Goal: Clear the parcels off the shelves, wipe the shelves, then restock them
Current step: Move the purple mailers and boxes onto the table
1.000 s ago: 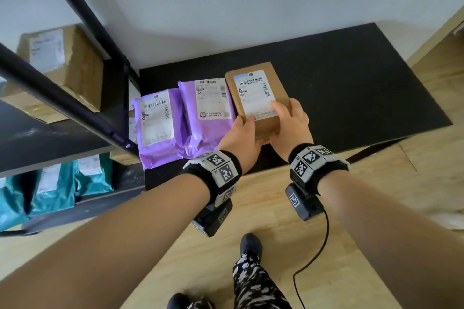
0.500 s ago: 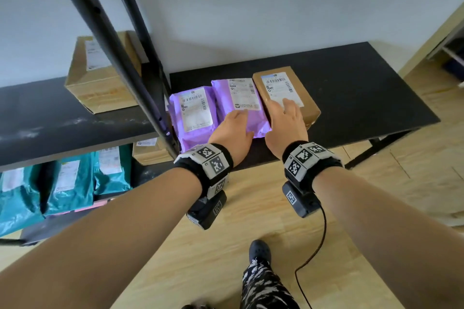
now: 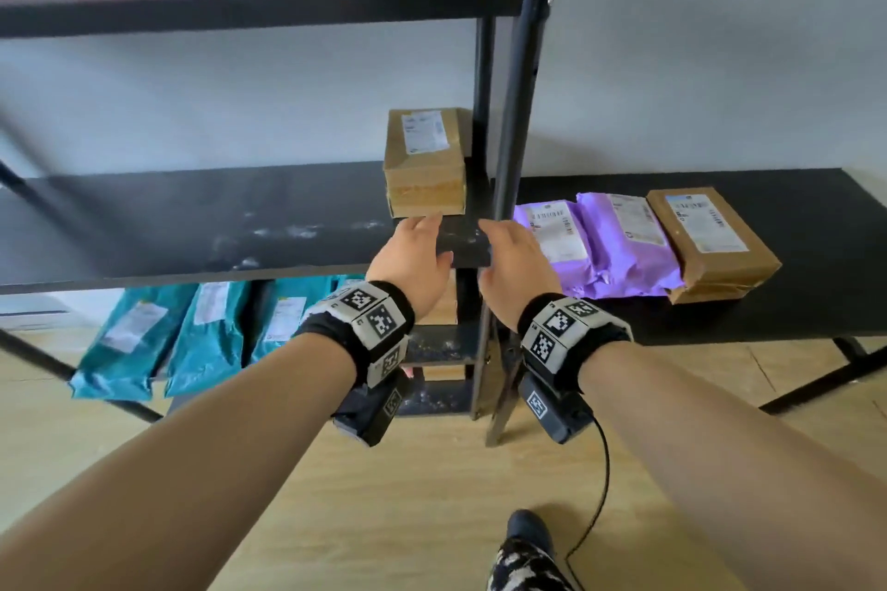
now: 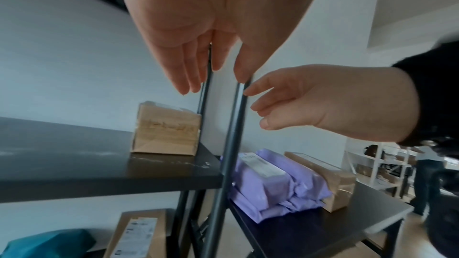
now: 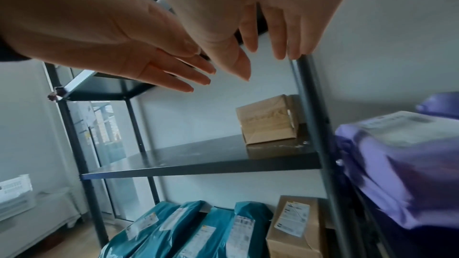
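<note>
Reaching with straight, spread fingers that hold nothing, the left hand (image 3: 416, 260) and right hand (image 3: 514, 262) hover just short of a cardboard parcel (image 3: 425, 161) on the dusty middle shelf (image 3: 192, 226). Its white label is too blurred to read. Right of the fingers, two purple mailers (image 3: 600, 245) and a brown box (image 3: 708, 241) lie on a black table (image 3: 816, 302); only the right wrist view shows the box (image 5: 294, 225) beside teal mailers (image 5: 188, 231) below.

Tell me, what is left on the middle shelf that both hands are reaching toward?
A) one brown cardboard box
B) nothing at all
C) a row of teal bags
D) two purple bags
A: a single brown cardboard box stands at the right end of the middle shelf, just beyond the open left hand and right hand.
</note>
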Tool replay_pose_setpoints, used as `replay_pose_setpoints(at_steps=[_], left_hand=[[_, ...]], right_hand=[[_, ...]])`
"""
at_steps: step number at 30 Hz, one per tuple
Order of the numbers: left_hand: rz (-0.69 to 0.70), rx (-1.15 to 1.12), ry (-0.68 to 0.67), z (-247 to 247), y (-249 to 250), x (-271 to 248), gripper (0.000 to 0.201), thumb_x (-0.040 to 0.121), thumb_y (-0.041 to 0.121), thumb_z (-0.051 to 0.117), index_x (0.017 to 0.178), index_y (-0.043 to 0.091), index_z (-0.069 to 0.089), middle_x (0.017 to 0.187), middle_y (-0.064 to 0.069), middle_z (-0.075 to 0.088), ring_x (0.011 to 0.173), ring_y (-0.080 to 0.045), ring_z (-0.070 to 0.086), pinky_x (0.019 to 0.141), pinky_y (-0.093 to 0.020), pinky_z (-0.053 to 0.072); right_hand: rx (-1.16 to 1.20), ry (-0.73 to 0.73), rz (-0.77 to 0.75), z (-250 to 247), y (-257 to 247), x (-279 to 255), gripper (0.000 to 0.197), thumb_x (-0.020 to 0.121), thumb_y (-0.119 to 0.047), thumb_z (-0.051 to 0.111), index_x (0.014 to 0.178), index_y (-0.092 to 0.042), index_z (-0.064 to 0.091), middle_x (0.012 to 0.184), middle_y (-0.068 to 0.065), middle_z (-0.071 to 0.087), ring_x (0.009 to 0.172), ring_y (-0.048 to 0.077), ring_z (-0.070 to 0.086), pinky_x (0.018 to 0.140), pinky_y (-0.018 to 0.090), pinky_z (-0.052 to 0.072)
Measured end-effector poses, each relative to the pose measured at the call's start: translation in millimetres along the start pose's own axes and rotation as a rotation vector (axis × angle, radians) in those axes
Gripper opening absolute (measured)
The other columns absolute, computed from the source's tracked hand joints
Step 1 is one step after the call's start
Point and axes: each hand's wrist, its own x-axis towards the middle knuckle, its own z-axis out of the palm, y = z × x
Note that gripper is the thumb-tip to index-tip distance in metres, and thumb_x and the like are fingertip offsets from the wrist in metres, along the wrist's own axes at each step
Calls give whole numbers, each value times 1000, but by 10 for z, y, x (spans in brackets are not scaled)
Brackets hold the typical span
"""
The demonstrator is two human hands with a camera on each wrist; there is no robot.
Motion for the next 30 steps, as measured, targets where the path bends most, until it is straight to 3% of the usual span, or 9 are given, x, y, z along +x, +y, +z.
replay_pose_setpoints(at_steps=[5,12,16,18,22,26,30], left_hand=[[-42,-17,51,-233,-336,288,48,95,23,48,140,16,35,141,-10,40,119,-27,51,91,-36,45],[-128,32,21,-313,-672,1116,61,91,22,54,145,19,27,144,-11,35,128,-27,43,96,-35,42],[-174,73,-74,-237,-861,1655,68,88,24,60,145,20,24,145,-11,34,128,-29,42,97,-38,42],[-180,59,-105,-175,-932,1891,71,85,24,64,143,22,24,140,-10,41,123,-29,47,96,-40,45],[-166,20,-149,-24,-975,2185,68,82,20,65,139,20,28,126,-9,53,109,-28,57,87,-38,50],[-172,32,-156,80,-1014,2258,78,84,21,63,147,21,17,132,-11,48,113,-30,55,93,-40,48],[-156,50,-127,67,-1028,2174,74,88,22,59,148,20,16,133,-11,44,114,-29,53,88,-35,44]], right_hand=[[7,21,-45,187,-261,414,49,89,-10,51,136,-13,39,139,7,40,129,24,37,98,34,40],[85,67,31,531,-228,1323,56,85,-10,56,138,-13,35,139,14,35,128,31,34,105,39,36],[114,21,190,709,-97,1802,68,86,-10,58,143,-27,25,151,18,14,139,36,16,112,44,28],[136,-29,252,800,-44,1964,71,88,-12,58,146,-31,20,154,18,5,142,35,10,112,43,26],[185,-48,297,959,27,2127,71,88,-14,59,145,-33,21,152,14,10,138,34,23,110,44,34],[220,-16,284,1017,33,2130,67,88,-11,58,144,-29,26,143,12,19,128,32,36,106,42,39],[209,35,272,976,-39,2064,62,89,-14,59,142,-24,30,135,11,28,120,31,44,101,41,44]])
